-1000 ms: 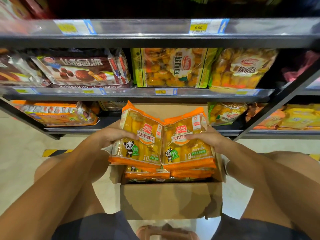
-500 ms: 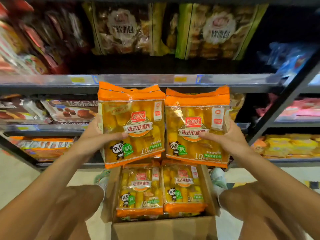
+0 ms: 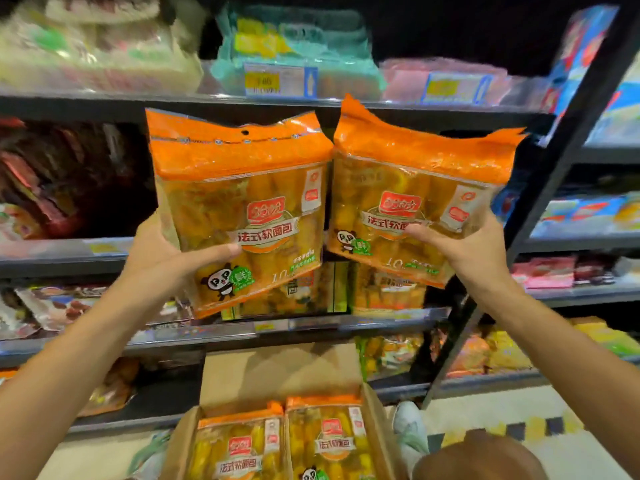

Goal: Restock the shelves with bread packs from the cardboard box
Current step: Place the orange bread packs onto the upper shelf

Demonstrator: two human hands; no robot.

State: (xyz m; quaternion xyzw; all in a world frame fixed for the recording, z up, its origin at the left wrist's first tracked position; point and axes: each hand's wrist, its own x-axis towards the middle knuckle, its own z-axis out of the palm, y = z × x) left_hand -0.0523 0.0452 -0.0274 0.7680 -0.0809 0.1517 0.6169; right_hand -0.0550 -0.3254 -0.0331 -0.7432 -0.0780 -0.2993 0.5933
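Note:
I hold two orange bread packs up in front of the shelves. My left hand [image 3: 166, 258] grips the left bread pack [image 3: 242, 188] by its lower left side, thumb across the front. My right hand [image 3: 464, 251] grips the right bread pack [image 3: 415, 188] at its lower right, and this pack tilts slightly. The two packs touch at their inner edges. Below, the open cardboard box [image 3: 277, 372] holds more of the same bread packs [image 3: 284, 441] lying side by side.
Metal shelves [image 3: 104, 251] carry other snack and bread bags on several levels. A dark upright post [image 3: 554, 188] rises at the right. A shoe [image 3: 408, 427] and my knee [image 3: 478, 459] are beside the box on the pale floor.
Both hands have lifted the two packs from the box to well above it, in front of the upper shelves. The view has tilted upward, and the right pack now leans.

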